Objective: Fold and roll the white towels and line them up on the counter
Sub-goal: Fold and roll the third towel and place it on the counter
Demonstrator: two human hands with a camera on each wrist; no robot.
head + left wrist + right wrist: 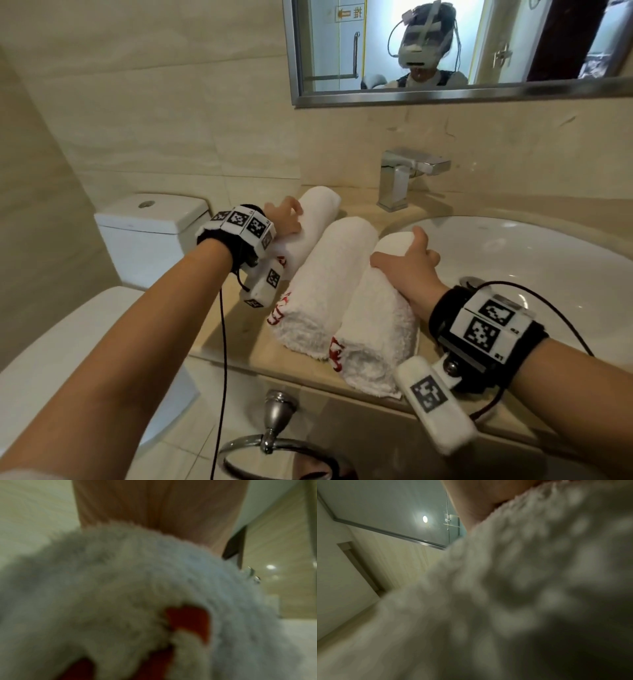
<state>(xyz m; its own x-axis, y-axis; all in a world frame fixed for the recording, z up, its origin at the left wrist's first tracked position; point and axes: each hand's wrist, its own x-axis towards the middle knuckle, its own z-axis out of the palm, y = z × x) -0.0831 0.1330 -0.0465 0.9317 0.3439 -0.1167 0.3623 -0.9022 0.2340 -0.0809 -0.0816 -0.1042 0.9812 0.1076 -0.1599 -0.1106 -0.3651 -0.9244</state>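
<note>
Three rolled white towels with red lettering lie side by side on the beige counter, left of the basin. My left hand rests on the left roll, its fingers curled over the far part. The middle roll lies untouched between the other two. My right hand grips the right roll from above, thumb on its left side and fingers over its right. Blurred towel pile fills the left wrist view and the right wrist view.
A white basin lies right of the rolls, with a chrome faucet behind. The toilet tank stands left of the counter. A chrome towel ring hangs below the counter's front edge. A mirror is on the wall.
</note>
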